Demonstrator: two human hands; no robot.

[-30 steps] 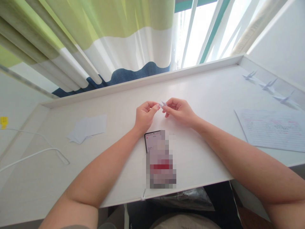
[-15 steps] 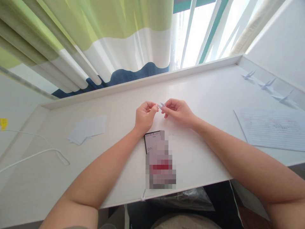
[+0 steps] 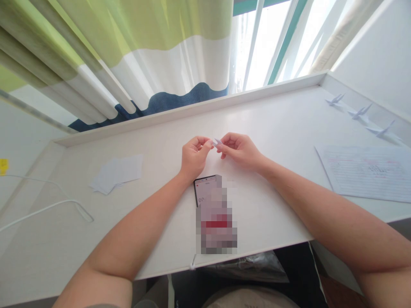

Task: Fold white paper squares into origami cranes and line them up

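Roughly mid-desk, the person's left hand [image 3: 195,157] and right hand [image 3: 240,150] meet in front of the body, with a small folded piece of pale paper [image 3: 217,142] pinched between them, its pointed tips showing just past the fingertips. The left fingers [image 3: 204,142] curl inward, almost closed, and their tips touch the paper's near end. The right thumb and index finger [image 3: 225,145] close on its other side, while the remaining right fingers bend loosely below. The folds are too small to show exactly how each fingertip grips them.

Both forearms reach across the white desk [image 3: 272,205]. Just below the wrists lies a smartphone [image 3: 203,190], mostly hidden by a pixelated patch [image 3: 216,220]. Toward the left sits a small stack of white paper squares [image 3: 116,174], with a white cable [image 3: 48,207] curving past it. Over on the right lies a lined sheet of paper [image 3: 366,173] with faint pink and dark markings. Beyond it, three pale origami cranes [image 3: 359,112] stand in a row near the desk's raised right edge. A green, white and navy curtain [image 3: 112,55] hangs at the bright window [image 3: 266,42].
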